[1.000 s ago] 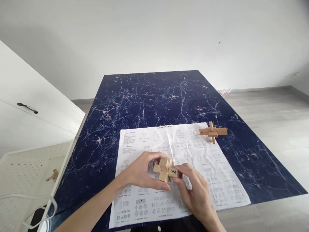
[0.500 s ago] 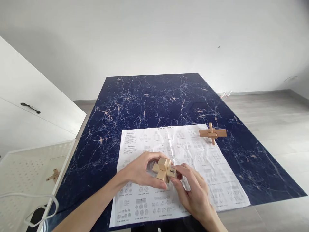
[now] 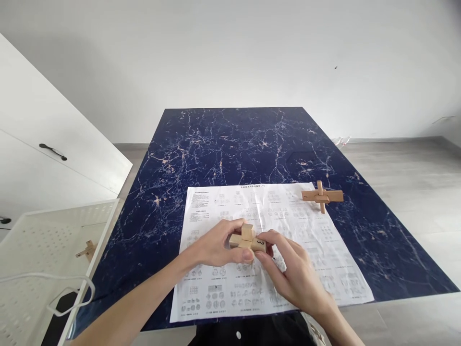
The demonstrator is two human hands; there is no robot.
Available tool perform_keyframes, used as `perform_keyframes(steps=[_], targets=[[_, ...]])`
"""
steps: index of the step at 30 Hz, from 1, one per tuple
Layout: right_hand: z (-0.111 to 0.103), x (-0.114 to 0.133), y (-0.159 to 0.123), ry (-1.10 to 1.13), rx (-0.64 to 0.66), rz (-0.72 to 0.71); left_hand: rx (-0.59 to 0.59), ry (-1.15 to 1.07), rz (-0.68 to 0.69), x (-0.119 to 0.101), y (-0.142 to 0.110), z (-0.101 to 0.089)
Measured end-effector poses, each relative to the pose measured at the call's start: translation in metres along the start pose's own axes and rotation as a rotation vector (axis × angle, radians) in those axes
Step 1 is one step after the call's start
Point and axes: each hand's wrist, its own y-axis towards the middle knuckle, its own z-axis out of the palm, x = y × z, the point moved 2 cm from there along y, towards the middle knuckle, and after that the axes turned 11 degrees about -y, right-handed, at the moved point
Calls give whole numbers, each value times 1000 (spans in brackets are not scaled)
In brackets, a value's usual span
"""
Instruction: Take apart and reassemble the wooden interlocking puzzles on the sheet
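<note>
Both of my hands hold one pale wooden burr puzzle (image 3: 247,233) just above the printed sheet (image 3: 212,202). My left hand (image 3: 219,242) wraps round its left side, thumb pressed along the near face and fingers behind. My right hand (image 3: 291,262) pinches the right-hand block, which carries a black "3", between thumb and fingertips. Short arms of the puzzle stick out up and to the left; its underside is hidden. At the sheet's far right corner lies a browner wooden cross-shaped puzzle (image 3: 321,196), apart from both hands.
The dark blue marbled table (image 3: 223,144) reaches away to the white wall (image 3: 230,53). On the left stand a white cabinet (image 3: 54,115) and a perforated white container (image 3: 46,240) with a wooden cross piece (image 3: 87,250) and a white cable (image 3: 54,276).
The puzzle has been tilted in my hands, so its top block now faces differently. My left thumb has moved up onto its near face. The whole view has shifted slightly.
</note>
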Motion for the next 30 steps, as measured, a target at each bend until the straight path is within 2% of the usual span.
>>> perform_keyframes(steps=[5,9,18,24,30], targets=[[5,2,-1,30,-14,7,-22,23,-27,-4,0,0],[7,3,0,21,-19,-27,-9,-41,-7,-4,2,0],[-4,6,15,-45,-4,-297,-23,-98,-12,-3,1,-5],[-6,8,12,-14,-74,-264,13,-176,37,1,1,-5],[-5,8,9,-14,-88,-225,-9,-190,66,-1,1,-2]])
